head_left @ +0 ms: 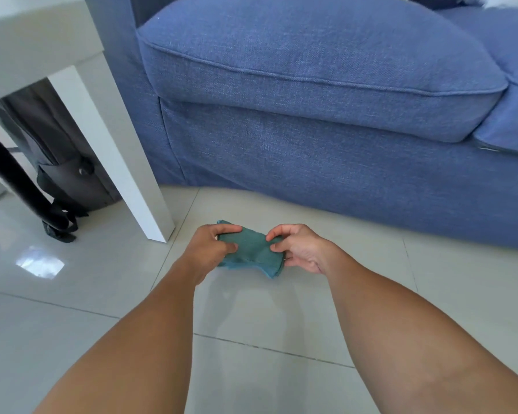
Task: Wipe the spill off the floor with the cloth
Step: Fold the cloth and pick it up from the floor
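1. I have the small folded teal woven cloth [253, 252] between both hands, low over the glossy pale tiled floor [371, 294], in front of the blue fabric sofa [311, 130] and just right of the white square table leg [123, 162]. Whether its lower edge touches the tile I cannot tell.

2. My left hand [210, 249] has its fingers [226, 230] closed on the cloth's left end, thumb on the near face. My right hand [301, 249] pinches the right end, fingertips and thumb drawn narrow on the fabric.

3. I judge the cloth light and limp: it sags and puckers between the two grips, and its lower corner droops. It will not hold any shape I do not give it.

4. The weave looks coarse, so I expect it to drag on the tile rather than skate, and to soak well.

5. Pinched by the ends it can only trail. For wiping I would keep it folded as a pad and lay a flat palm on its middle, fingers spread to the edges.

6. There is a faint dull smear on the tiles nearer to me than the cloth [251, 303]; it may be the spill, or only a reflection.

7. The tile looks slippery, more so if wet, so I would press straight down to stop the pad bunching.
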`<state>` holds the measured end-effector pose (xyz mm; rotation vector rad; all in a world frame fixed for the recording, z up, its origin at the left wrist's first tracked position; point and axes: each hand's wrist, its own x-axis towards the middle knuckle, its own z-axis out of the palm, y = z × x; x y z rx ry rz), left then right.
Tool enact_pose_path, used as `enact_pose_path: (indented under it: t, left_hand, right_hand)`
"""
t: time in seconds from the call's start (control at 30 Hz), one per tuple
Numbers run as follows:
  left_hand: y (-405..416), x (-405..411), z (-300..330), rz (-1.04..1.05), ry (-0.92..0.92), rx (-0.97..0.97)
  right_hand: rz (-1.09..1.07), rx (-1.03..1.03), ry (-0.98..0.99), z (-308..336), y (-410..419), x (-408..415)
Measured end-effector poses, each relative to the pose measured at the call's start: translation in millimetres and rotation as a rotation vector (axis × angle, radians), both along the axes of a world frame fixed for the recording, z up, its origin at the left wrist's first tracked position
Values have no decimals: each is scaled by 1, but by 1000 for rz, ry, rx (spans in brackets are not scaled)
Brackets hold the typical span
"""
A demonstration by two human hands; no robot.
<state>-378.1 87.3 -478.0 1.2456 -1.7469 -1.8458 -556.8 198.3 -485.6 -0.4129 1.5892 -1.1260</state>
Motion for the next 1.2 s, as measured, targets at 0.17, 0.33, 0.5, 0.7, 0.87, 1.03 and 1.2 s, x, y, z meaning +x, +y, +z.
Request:
enact_pose_path:
  t: [0.17,0.33,0.5,0.7,0.87,1.03,1.2]
  left_hand:
    - [0,-2,13,52,46,-95]
    - [-1,0,27,-57,16,-200]
    - [-5,4,42,-127,-1,-161]
    - [-9,0,90,-38,60,-147]
    - [-10,-7,151,0,30,-247]
    - [-25,-13,238,110,-16,-343]
    - [-42,4,337,242,-118,-516]
  right_hand:
    - [-76,-110,16,10,-8,4]
    - [46,16,-97,34,-4,3]
    - [24,0,-79,56,-5,4]
    - [-5,-59,36,101,-15,2]
    - [18,-63,96,169,-32,-4]
    - [164,-113,107,261,-67,-9]
    - [312,-248,72,348,-108,3]
